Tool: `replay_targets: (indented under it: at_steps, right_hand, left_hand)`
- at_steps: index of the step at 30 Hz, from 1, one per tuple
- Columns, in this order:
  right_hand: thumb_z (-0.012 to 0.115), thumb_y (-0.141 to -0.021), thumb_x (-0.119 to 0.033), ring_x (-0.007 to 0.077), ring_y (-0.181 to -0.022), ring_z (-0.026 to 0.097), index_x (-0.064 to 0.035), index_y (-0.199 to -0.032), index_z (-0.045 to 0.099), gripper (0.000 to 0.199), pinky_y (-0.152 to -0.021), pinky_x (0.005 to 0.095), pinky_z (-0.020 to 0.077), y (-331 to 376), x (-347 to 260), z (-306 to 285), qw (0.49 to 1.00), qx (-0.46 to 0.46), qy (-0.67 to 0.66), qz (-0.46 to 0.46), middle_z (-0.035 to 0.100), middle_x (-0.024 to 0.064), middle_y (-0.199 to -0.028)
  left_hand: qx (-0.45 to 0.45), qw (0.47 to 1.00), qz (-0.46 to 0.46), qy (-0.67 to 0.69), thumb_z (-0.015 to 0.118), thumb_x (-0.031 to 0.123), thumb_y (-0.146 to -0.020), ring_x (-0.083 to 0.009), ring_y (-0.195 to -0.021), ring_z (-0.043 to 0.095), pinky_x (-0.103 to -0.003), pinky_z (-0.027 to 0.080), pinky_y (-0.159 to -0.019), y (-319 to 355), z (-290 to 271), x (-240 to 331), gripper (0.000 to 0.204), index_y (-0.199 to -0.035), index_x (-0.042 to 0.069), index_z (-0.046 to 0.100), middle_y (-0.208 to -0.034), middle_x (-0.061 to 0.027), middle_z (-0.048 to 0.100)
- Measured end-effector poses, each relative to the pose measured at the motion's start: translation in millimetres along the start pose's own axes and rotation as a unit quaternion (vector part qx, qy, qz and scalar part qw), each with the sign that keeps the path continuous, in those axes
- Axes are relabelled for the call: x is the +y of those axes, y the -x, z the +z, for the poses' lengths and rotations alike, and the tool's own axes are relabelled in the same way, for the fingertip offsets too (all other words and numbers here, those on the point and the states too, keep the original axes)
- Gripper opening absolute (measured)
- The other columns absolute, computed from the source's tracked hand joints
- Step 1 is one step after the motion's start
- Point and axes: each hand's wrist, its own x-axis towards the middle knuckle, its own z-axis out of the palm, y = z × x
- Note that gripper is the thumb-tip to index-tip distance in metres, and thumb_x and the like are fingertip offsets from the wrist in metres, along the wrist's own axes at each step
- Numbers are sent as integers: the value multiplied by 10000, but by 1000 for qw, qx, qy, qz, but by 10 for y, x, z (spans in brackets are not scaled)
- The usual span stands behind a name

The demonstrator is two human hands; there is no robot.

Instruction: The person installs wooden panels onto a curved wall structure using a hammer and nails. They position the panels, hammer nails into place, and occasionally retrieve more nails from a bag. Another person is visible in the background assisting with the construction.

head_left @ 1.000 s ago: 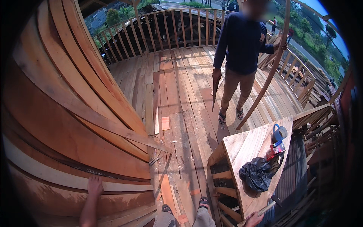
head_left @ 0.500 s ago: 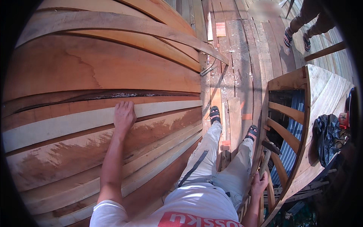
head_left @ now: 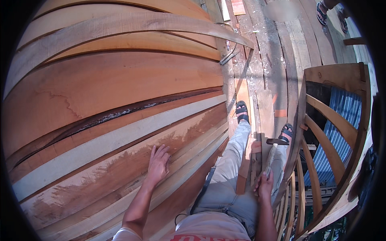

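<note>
At left is a broad stack of long wooden planks, among them a pale narrow plank (head_left: 116, 138) and a reddish-brown plank with a ragged dark stain (head_left: 193, 132). My left hand (head_left: 159, 164) is over the stained plank, fingers spread and nothing in them; whether it touches the wood I cannot tell. In front of my right leg, my right hand (head_left: 264, 185) grips the handle of a hammer (head_left: 272, 156). The hammer's dark head points away from me, above my right sandal. A loose curved strip of wood (head_left: 132, 24) crosses the far planks.
Board flooring (head_left: 275, 66) runs ahead, with loose boards (head_left: 264, 108) between my feet. To the right, a curved wooden frame with slats (head_left: 329, 162) borders an opening with blue corrugated sheeting (head_left: 335, 124) below. Another person's sandalled feet (head_left: 321, 14) are at the far right.
My left hand has left the pale plank and come nearer, over the stained one. My right hand has brought the hammer leftward, away from the slatted frame. The view has shifted.
</note>
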Motion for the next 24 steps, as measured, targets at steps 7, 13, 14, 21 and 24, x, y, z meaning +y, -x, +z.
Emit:
replay_targets:
  at_steps: [7,13,14,21,24]
  right_hand:
    - [531,-969,-226,113,-431,457,-99,-1426,261,547,-334,278,388,-417,270,-278,991,6,116,65,495,45,-690]
    - [495,-983,-199,120,-406,459,-84,-1423,237,523,-325,280,376,-491,736,-546,986,30,124,108,514,60,-699]
    - [497,-981,-199,124,-410,466,-84,-1432,239,532,-336,285,386,-556,785,-505,986,9,129,108,516,61,-702]
    - [466,-1004,-250,119,-433,497,-58,-1336,366,397,-372,288,430,-1111,1136,679,977,-121,172,18,516,52,-687]
    - [475,-1001,-290,119,-437,510,-46,-1210,447,323,-375,292,434,-1277,797,1348,972,-186,114,87,521,43,-668]
  left_hand:
    - [-10,983,-106,151,656,-36,-766,-344,-844,575,-508,459,-923,200,502,352,86,-832,17,645,-859,-148,579]
    - [9,998,55,40,612,-67,-764,-343,-803,579,-519,443,-993,-783,269,-72,125,-867,4,625,-785,-147,553]
    - [-1,997,77,31,592,-79,-776,-351,-946,609,-517,433,-1011,-1094,239,-109,130,-884,-11,620,-895,-150,614]
    - [-172,971,127,-110,490,2,-839,-366,-1269,481,-441,319,-1136,-2077,739,-495,191,-988,-54,595,-1241,-229,590]
    - [-182,963,134,-144,486,-7,-824,-356,-1297,460,-440,302,-1149,-2053,856,-561,211,-1000,-56,591,-1264,-235,576]
